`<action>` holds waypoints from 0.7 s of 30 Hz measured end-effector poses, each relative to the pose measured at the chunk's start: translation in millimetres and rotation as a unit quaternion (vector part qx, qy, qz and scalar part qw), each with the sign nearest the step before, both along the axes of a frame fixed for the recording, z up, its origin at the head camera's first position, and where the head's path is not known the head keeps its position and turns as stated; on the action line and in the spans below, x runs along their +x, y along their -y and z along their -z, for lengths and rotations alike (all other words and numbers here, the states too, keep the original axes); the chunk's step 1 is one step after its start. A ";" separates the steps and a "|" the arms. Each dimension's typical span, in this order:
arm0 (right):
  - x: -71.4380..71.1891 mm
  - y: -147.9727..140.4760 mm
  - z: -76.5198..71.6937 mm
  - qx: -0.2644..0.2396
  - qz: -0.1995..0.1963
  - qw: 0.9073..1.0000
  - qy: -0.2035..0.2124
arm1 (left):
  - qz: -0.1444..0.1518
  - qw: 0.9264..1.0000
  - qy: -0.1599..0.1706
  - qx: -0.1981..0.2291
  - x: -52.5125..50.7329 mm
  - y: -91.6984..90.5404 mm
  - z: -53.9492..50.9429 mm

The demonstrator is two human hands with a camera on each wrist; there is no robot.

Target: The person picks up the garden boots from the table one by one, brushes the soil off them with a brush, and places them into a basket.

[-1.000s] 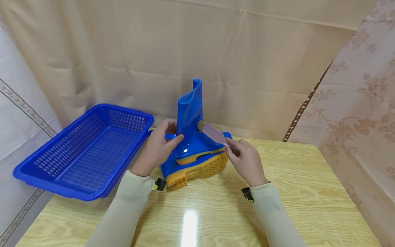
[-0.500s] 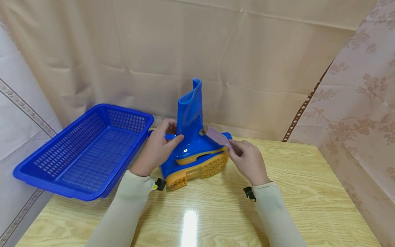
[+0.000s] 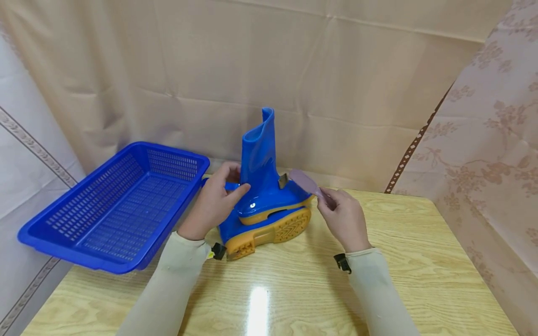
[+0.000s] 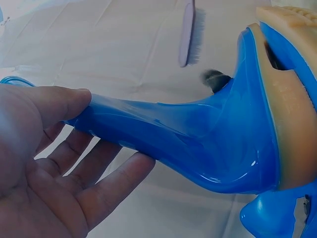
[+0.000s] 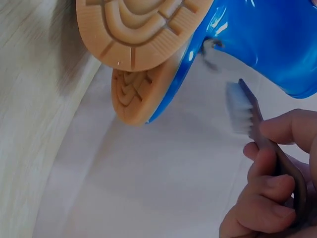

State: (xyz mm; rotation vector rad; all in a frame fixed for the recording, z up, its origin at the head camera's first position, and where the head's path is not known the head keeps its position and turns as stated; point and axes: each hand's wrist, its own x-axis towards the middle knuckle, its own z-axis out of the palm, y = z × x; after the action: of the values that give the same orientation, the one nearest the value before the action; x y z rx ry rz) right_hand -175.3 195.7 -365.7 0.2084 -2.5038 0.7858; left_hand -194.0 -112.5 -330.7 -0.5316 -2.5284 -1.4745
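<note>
A blue rain boot [image 3: 258,172] with a yellow-tan sole stands upright on a second blue boot [image 3: 269,229], which lies on its side, sole facing me. My left hand [image 3: 216,200] holds the upper boot's shaft between thumb and fingers, as the left wrist view shows. In my right hand [image 3: 343,219] is a mauve scrubbing brush [image 3: 303,182], gripped by its handle. Its pale bristles [image 5: 237,109] face the boot with a gap between. A small dark clump [image 4: 215,80], blurred, like mud, is at the boot's instep.
To the left, a blue plastic basket [image 3: 113,210] with slotted walls sits on the wood-grain table [image 3: 294,294]. Beige cloth [image 3: 336,93] hangs behind the table. Patterned cloth [image 3: 500,140] hangs at the right.
The brush has drawn back right and slightly down, away from the boot shaft. The dark clump has slid down and right, from the shaft to the instep. My left hand has stayed put.
</note>
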 end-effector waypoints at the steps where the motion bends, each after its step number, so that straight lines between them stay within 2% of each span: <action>1: 0.2 0.4 -0.3 -0.002 0.004 1.000 -0.011 | 0.000 1.000 0.000 0.000 0.1 0.0 0.0; 3: 0.7 1.3 -0.8 -0.009 0.010 0.999 -0.036 | 0.000 1.000 0.000 0.000 0.2 -0.1 0.1; 6: 1.2 3.7 -0.3 -0.006 -0.021 0.998 -0.056 | 0.000 1.000 -0.001 0.000 0.2 -0.2 0.4; 10: 1.1 7.3 1.8 0.015 -0.075 0.997 -0.030 | 0.002 1.000 0.001 0.000 0.5 0.4 0.8; 12: 0.4 6.7 3.0 0.026 -0.067 0.997 -0.010 | 0.003 1.000 0.002 0.001 0.7 0.6 0.4; 16: -0.4 0.9 3.0 0.027 -0.025 0.999 0.030 | 0.008 1.000 0.002 0.000 0.7 0.5 -0.1; 21: -1.4 -4.7 2.0 0.014 -0.001 0.999 0.043 | 0.011 1.000 -0.004 0.000 -0.3 1.0 1.3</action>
State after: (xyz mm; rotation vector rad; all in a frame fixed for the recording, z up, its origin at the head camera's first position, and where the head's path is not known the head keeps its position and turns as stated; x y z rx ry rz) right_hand -176.7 200.4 -367.7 0.1915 -2.5958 0.7771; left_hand -194.3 -113.5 -332.0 -0.5669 -2.5235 -1.4770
